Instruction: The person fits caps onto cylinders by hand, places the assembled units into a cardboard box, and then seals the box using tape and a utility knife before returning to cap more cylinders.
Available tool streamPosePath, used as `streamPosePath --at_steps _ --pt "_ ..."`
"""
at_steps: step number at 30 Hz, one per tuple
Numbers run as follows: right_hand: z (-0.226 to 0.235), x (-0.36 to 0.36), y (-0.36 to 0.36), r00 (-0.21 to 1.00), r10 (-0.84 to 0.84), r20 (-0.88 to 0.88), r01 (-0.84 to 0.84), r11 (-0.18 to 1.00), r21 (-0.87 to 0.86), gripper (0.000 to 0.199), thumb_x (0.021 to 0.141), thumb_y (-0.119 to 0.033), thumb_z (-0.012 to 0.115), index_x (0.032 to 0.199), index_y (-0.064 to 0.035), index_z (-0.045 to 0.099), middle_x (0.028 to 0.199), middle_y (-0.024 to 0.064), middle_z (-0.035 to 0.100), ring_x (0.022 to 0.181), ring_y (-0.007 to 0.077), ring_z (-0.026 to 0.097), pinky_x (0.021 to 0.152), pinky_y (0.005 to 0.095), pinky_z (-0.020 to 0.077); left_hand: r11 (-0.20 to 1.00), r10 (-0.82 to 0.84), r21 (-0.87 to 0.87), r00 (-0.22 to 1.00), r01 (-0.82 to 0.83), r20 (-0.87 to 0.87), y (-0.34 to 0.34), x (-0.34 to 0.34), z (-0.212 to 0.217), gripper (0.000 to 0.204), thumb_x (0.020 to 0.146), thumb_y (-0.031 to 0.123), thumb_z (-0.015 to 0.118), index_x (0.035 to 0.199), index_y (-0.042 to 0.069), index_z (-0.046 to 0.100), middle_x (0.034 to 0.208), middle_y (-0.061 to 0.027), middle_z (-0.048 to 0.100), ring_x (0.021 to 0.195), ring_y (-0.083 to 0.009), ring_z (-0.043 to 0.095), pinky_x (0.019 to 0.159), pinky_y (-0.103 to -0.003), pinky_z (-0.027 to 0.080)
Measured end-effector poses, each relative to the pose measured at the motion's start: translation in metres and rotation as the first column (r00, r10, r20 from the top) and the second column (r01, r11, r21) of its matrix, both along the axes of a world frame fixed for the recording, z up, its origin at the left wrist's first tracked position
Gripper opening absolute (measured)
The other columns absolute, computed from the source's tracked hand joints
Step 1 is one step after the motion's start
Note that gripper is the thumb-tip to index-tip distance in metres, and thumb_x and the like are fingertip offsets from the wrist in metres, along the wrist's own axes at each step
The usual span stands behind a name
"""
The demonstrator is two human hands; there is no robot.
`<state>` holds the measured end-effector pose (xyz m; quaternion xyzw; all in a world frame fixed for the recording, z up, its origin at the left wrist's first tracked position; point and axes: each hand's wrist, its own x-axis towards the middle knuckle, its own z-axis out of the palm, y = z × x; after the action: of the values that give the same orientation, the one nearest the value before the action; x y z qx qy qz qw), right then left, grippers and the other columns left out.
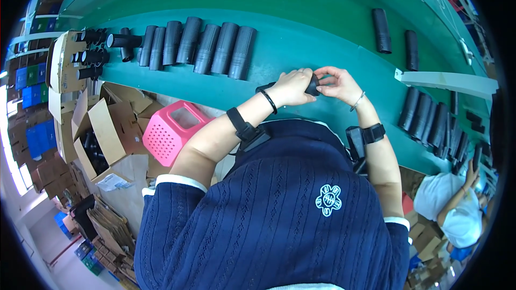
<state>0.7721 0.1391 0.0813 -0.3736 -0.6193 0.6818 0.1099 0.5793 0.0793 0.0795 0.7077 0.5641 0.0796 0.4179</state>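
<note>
Close to the near edge of the green table, my left hand [292,88] is wrapped round a black plastic tube [313,84], which lies roughly crosswise. Most of the tube is covered by that hand, with one end showing at its right. The fingers of my right hand [342,85] are curled at this right end, thumb and fingertips against it. What exactly they pinch there is too small to make out. To the left, several ribbed black tubes [215,48] lie in a row on the table.
A cardboard box [65,62] holding more tubes stands at the table's left end. Below are a pink plastic stool [166,137] and an open carton [102,139]. A white metal post [446,81] rises at the right, near more tubes [422,115]. Another person [451,204] works at the far right.
</note>
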Motion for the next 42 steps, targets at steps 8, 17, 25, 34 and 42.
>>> streamPosePath --at_steps 8,17,25,34,42 --pt "0.014 -0.017 -0.013 0.983 0.107 0.15 -0.143 0.957 0.254 0.036 0.067 0.0 0.061 0.103 -0.0014 0.056 0.074 0.0029 0.06 0.066 0.0083 0.055 0.058 0.0244 0.0471 0.999 0.001 0.038 0.975 0.008 -0.223 -0.015 0.006 0.013 0.056 0.073 0.031 0.073 0.115 0.002 0.051 0.115 -0.017 0.059 0.108 -0.0337 0.057 0.086 -0.051 0.045" --pt "-0.007 -0.024 -0.036 0.981 0.097 0.167 -0.167 0.859 0.485 0.03 0.07 0.004 0.05 0.096 -0.0013 0.065 0.089 0.0157 0.065 0.085 0.0264 0.065 0.078 0.0346 0.051 0.979 0.198 -0.009 0.965 -0.202 -0.172 -0.062 0.011 0.005 0.059 0.067 0.025 0.076 0.115 0.002 0.05 0.113 -0.0152 0.057 0.109 -0.032 0.055 0.087 -0.055 0.041" --pt "-0.094 -0.091 0.033 0.972 -0.217 -0.088 0.224 0.972 0.076 0.043 0.078 0.012 0.049 0.118 -0.0014 0.057 0.101 0.0097 0.062 0.089 0.0143 0.059 0.081 0.0244 0.0478 0.861 0.472 0.041 0.827 -0.507 0.306 -0.09 -0.118 0.0 0.077 0.066 0.031 0.078 0.12 -0.007 0.041 0.114 -0.0291 0.054 0.109 -0.0394 0.054 0.091 -0.042 0.045" --pt "-0.046 -0.24 0.045 0.962 -0.273 0.014 0.157 0.594 0.789 0.019 0.078 -0.001 0.061 0.096 -0.0031 0.066 0.084 0.0096 0.065 0.076 0.0218 0.059 0.076 0.0333 0.0488 0.596 0.732 -0.027 0.529 -0.803 0.429 -0.153 -0.344 0.007 0.079 0.069 0.033 0.08 0.125 -0.004 0.04 0.11 -0.0181 0.056 0.106 -0.0232 0.054 0.092 -0.034 0.044" --pt "0.017 -0.59 -0.066 0.802 0.369 0.469 -0.545 0.133 0.828 0.019 0.082 -0.017 0.057 0.096 -0.0091 0.068 0.097 0.0085 0.065 0.097 0.0272 0.059 0.089 0.0427 0.0424 0.402 0.75 -0.184 0.207 -0.897 0.628 -0.211 -0.427 0.012 0.06 0.069 0.018 0.084 0.111 0.004 0.044 0.098 -0.0049 0.053 0.095 -0.0117 0.052 0.082 -0.027 0.045"
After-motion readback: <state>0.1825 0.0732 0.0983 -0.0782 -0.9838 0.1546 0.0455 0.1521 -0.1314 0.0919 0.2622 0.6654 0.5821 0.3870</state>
